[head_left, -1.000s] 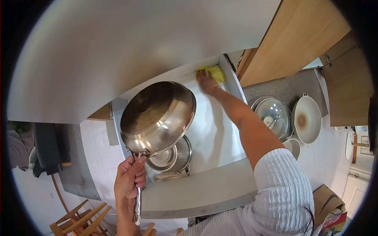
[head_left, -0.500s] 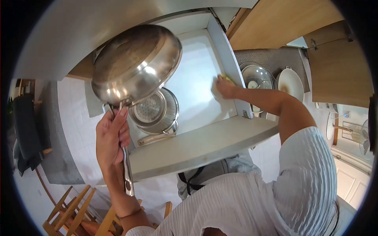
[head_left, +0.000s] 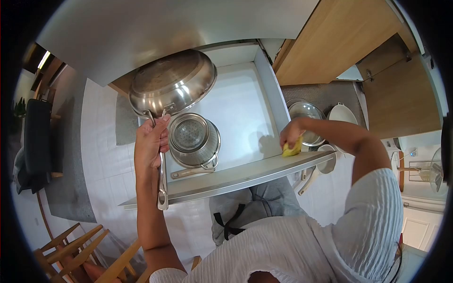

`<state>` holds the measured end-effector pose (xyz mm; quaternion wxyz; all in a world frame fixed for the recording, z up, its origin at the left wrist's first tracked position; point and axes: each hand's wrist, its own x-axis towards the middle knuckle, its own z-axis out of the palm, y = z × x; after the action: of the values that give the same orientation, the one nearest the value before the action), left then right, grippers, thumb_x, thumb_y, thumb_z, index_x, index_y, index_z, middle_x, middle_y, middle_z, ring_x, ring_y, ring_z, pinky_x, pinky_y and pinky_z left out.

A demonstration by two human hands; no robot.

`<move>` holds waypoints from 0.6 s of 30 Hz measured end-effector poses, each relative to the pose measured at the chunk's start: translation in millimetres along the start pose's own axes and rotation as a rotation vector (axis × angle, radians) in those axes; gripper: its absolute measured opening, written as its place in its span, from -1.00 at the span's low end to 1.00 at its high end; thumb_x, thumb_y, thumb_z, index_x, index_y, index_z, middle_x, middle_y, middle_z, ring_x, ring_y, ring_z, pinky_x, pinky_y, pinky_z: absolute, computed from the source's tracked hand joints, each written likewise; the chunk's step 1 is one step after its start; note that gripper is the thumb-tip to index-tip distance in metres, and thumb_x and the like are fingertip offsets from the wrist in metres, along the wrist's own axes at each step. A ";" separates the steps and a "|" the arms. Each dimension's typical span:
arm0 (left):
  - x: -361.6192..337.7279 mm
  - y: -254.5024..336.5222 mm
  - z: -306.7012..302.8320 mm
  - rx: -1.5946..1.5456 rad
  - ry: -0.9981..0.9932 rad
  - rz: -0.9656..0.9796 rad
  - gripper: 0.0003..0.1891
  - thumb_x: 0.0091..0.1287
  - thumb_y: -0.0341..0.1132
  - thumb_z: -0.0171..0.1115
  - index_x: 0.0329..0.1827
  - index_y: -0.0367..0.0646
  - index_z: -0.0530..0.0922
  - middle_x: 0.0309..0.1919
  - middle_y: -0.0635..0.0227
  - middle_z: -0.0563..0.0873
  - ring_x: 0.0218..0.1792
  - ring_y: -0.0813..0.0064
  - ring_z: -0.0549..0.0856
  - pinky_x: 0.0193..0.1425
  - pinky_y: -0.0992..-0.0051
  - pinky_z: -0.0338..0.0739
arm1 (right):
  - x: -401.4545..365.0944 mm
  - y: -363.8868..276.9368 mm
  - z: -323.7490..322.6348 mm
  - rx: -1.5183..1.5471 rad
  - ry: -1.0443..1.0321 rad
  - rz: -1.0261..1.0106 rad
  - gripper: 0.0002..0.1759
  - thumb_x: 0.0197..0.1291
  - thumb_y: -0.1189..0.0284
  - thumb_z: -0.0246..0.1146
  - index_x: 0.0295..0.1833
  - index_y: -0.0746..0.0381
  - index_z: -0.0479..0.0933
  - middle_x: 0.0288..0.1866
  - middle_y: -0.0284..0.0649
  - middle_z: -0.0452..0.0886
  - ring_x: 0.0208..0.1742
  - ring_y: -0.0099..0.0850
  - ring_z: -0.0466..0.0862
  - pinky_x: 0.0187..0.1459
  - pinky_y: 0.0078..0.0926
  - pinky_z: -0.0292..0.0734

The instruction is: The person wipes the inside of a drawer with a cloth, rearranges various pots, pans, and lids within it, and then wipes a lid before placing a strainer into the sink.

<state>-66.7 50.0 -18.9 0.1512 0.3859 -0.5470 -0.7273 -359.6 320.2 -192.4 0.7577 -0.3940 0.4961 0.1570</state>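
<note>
Head view: the left hand (head_left: 152,139) is wrapped firmly around the handle (head_left: 163,188) of a steel pan (head_left: 174,78), tilted underside-out over the left of an open white drawer (head_left: 247,104). The right hand (head_left: 293,131) bunches a yellow cloth (head_left: 292,150) in its fingers at the drawer's front right corner. Held one-handed, the heavy-looking pan could twist and drop onto the perforated steel pot (head_left: 191,134) below if that grip slackened; the cloth could snag at the corner. Beside the pot, inside the drawer, lies a beige handle (head_left: 191,173).
</note>
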 end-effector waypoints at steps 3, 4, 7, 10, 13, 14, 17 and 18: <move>0.6 2.1 -1.2 0.002 0.049 0.028 -0.76 0.17 -0.25 0.26 -0.42 -0.11 0.36 -0.72 0.61 0.28 -0.79 0.86 0.16 -0.79 0.76 0.01 | -81.5 5.3 -6.6 -0.329 0.097 0.032 -0.63 -0.05 0.54 0.20 -0.04 0.27 0.47 -0.24 -0.14 0.58 -0.25 -0.38 0.58 -0.26 -0.43 0.50; -0.5 3.9 -0.8 0.000 0.048 0.023 -0.76 0.17 -0.25 0.26 -0.43 -0.11 0.36 -0.72 0.61 0.28 -0.79 0.85 0.16 -0.79 0.75 0.01 | -108.2 3.8 -11.5 -0.480 0.253 0.072 -0.62 -0.09 0.54 0.21 -0.05 0.28 0.48 -0.26 -0.12 0.58 -0.26 -0.36 0.59 -0.27 -0.43 0.49; -2.2 2.3 1.9 -0.003 0.060 0.011 -0.76 0.17 -0.25 0.26 -0.43 -0.10 0.35 -0.72 0.61 0.27 -0.79 0.85 0.15 -0.78 0.75 0.00 | -134.0 64.0 -56.3 -0.623 0.670 0.108 -0.63 -0.14 0.48 0.23 -0.10 0.25 0.51 -0.27 -0.04 0.59 -0.23 -0.26 0.60 -0.26 -0.40 0.50; -3.3 0.1 -0.2 0.017 0.077 0.012 -0.76 0.19 -0.24 0.24 -0.47 -0.06 0.34 -0.71 0.62 0.27 -0.78 0.84 0.16 -0.78 0.75 0.01 | -106.8 101.8 -86.5 -0.424 1.851 -0.109 -0.66 -0.25 0.46 0.26 -0.22 0.29 0.53 -0.20 -0.07 0.56 -0.16 -0.16 0.56 -0.15 -0.36 0.47; -0.2 5.6 0.3 0.034 0.071 -0.021 -0.75 0.22 -0.23 0.20 -0.50 -0.03 0.32 -0.71 0.62 0.26 -0.77 0.83 0.16 -0.77 0.76 0.03 | -75.9 98.3 -105.1 -0.895 1.437 0.380 -0.68 -0.20 0.59 0.19 -0.19 0.29 0.51 -0.14 -0.08 0.54 -0.08 -0.13 0.53 -0.03 -0.29 0.44; -2.4 7.0 0.9 0.037 0.069 -0.080 -0.76 0.23 -0.23 0.19 -0.49 -0.03 0.31 -0.71 0.62 0.26 -0.77 0.83 0.16 -0.77 0.75 0.03 | -71.4 59.7 -106.9 -0.623 1.611 0.135 -0.66 -0.18 0.62 0.16 -0.16 0.30 0.50 -0.10 -0.07 0.52 0.02 -0.15 0.48 0.07 -0.29 0.38; -3.2 10.8 5.8 0.061 0.093 -0.103 -0.77 0.24 -0.24 0.17 -0.48 -0.04 0.31 -0.71 0.62 0.25 -0.77 0.83 0.16 -0.77 0.74 0.03 | -42.1 -49.3 -132.2 -0.616 1.518 -0.234 -0.45 -0.32 0.81 0.09 -0.05 0.30 0.47 -0.01 -0.03 0.46 0.11 -0.12 0.40 0.16 -0.37 0.33; -2.2 9.4 5.6 0.048 0.094 -0.107 -0.78 0.25 -0.25 0.16 -0.46 -0.05 0.31 -0.71 0.62 0.25 -0.77 0.83 0.16 -0.77 0.74 0.03 | -14.3 -67.3 -151.1 -0.693 1.539 -0.429 -0.44 -0.32 0.81 0.08 -0.03 0.31 0.45 0.01 -0.04 0.45 0.12 -0.12 0.39 0.17 -0.36 0.31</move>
<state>-71.2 51.9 -8.9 0.1285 0.4518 -0.5354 -0.7019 -418.7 165.6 -180.1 0.0625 -0.6840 0.7097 -0.1567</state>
